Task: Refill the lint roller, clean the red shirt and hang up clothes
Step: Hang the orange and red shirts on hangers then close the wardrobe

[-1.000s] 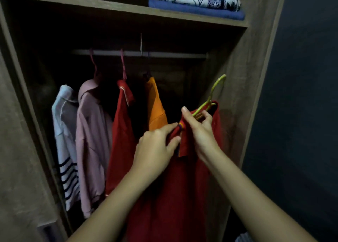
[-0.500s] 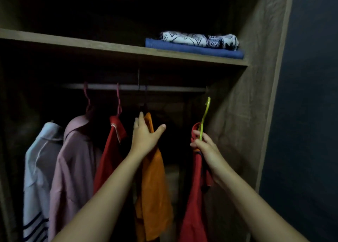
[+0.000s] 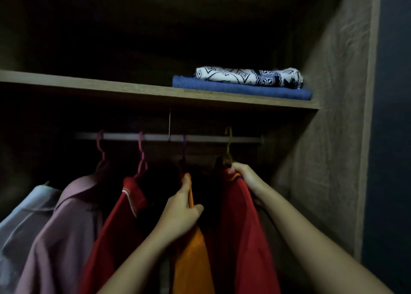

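A dim wooden wardrobe (image 3: 333, 138) fills the view, with a long shelf (image 3: 133, 91) across it and a pale rail (image 3: 200, 138) just beneath. Five garments hang from the rail: from the left end, a pale blue shirt (image 3: 20, 216), a mauve shirt (image 3: 62, 227), a red top with white trim (image 3: 115, 227), an orange top (image 3: 191, 260) and, nearest the right end, the red shirt (image 3: 240, 227) (its collar has a striped edge).

At the right end of the shelf a folded blue cloth (image 3: 244, 89) lies with a black-and-white patterned cloth (image 3: 244, 76) stacked on it.

The left hand (image 3: 180, 213) grips the orange top at its shoulder, fingers curled round the fabric with the thumb on the near side. The right hand (image 3: 246, 178) holds the red shirt at its collar, fingers closed on the cloth just below the neck of a yellow-green hanger (image 3: 228, 142), whose hook sits over the rail as far as the dark lets one tell. Two pink hangers (image 3: 101, 147) carry the mauve shirt and the trimmed red top.
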